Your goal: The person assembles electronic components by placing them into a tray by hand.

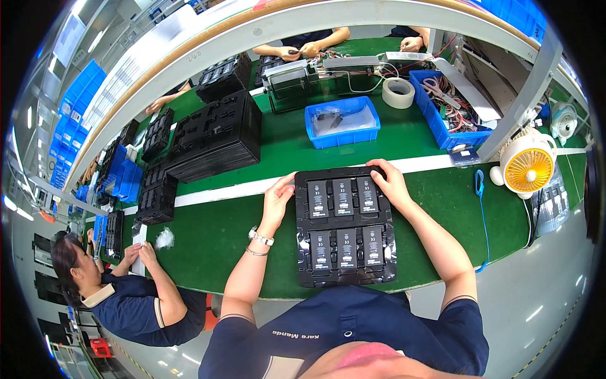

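Note:
A black plastic tray (344,225) lies in front of me at the green table's near edge. Flat black battery packs (343,199) with white print sit in its pockets, in two rows of three. My left hand (278,199) grips the tray's upper left edge; a white watch (261,237) and a bangle are on that wrist. At the upper right corner, my right hand (391,184) holds the tray with its fingers bent over the rim. Some fingertips of both hands are hidden against the tray.
Beyond the tray stand a blue bin (343,140), a tape roll (398,93) and a blue bin of wires and scissors (454,136). Stacked black trays (218,136) rise at left. A yellow fan (529,165) and a blue strap (483,215) are at right. Co-workers (136,297) sit left and opposite.

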